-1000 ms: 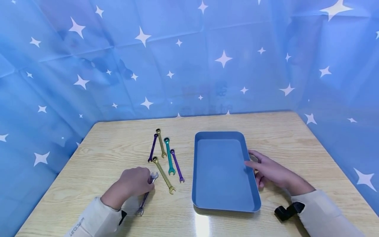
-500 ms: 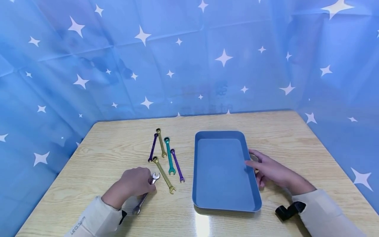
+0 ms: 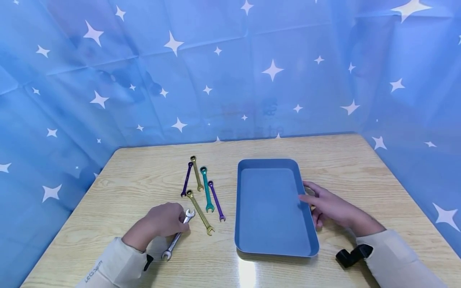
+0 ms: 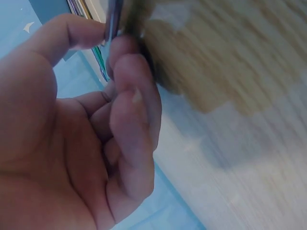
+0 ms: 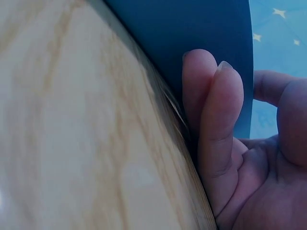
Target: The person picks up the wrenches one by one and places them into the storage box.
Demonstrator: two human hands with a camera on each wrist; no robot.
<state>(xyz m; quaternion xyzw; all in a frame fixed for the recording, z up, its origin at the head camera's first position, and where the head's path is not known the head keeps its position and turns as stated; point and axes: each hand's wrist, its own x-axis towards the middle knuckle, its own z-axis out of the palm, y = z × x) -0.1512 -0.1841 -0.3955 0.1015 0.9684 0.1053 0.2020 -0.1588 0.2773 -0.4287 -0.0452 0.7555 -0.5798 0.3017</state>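
My left hand [image 3: 163,220] pinches a silver combination wrench [image 3: 176,239] by its shaft, between thumb and fingers. In the left wrist view the thumb and index finger meet on the shaft of the wrench [image 4: 113,21], and the palm is bare. The wrench slants just above or on the table; I cannot tell which. My right hand [image 3: 329,208] grips the right wall of a blue tray [image 3: 273,208], thumb over the rim. Seen from the right wrist, curled fingers [image 5: 220,115] press the outer wall of the tray [image 5: 192,28].
Between left hand and tray lie two gold wrenches [image 3: 200,212], a teal wrench [image 3: 207,190], a dark purple wrench [image 3: 186,180] and a brighter purple one [image 3: 217,201]. They rest on a wooden table [image 3: 108,188]. A blue star-patterned cloth [image 3: 230,72] stands behind.
The silver wrench has turned slightly in my left hand: its lower end shifted left and up, its upper end a little right. The right hand and tray stay put.
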